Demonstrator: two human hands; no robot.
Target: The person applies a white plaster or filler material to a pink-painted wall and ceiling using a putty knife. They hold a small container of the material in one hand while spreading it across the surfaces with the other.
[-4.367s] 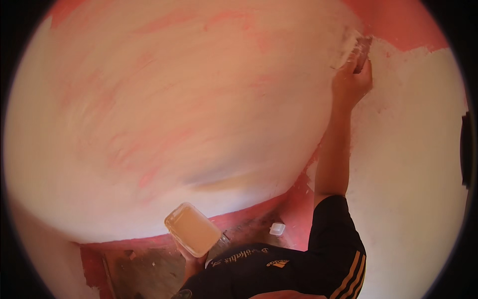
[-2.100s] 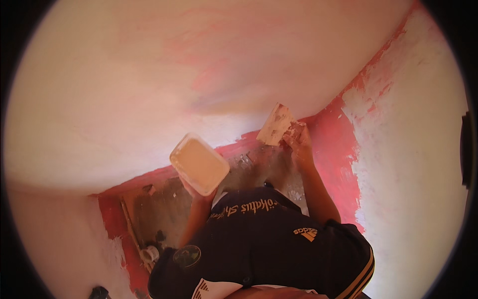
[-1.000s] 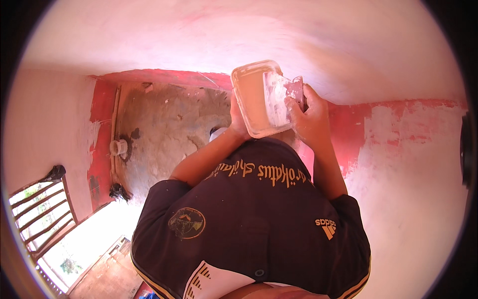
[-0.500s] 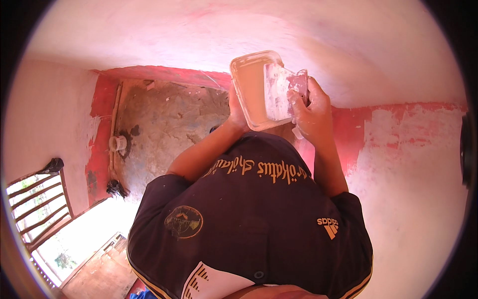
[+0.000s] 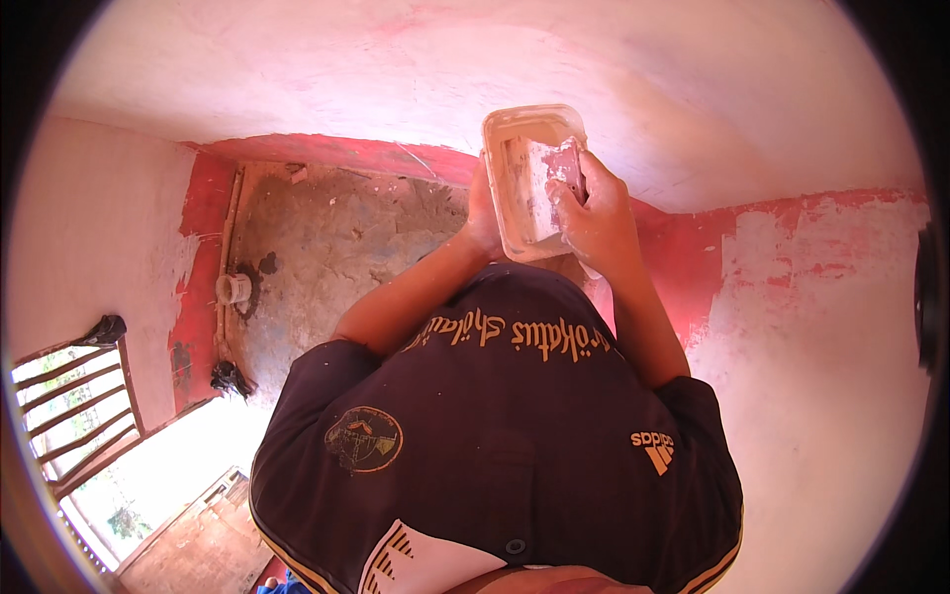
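My left hand (image 5: pixel 484 220) grips a rectangular plastic tub (image 5: pixel 495 178) by its left side, its fingers partly hidden by the tub. Pale filler paste coats the tub's inside and rim. In my right hand (image 5: pixel 601 213) is a wide putty knife (image 5: pixel 560 170), thumb on its near face and fingers behind the handle. The blade, smeared with white paste, reaches down inside the tub.
Just beyond the tub rises a whitish, skim-coated wall (image 5: pixel 396 69) with a red band (image 5: pixel 346 147) along its base. More patchy red and white wall (image 5: pixel 821 257) is at right. On the rough floor (image 5: pixel 336 228) a small white bucket (image 5: pixel 234 288) stands at left, near a barred window (image 5: pixel 79 396).
My right hand has brought the putty knife lower and leftward, so its blade sits deeper in the tub. The tub has shifted slightly right and tilted.
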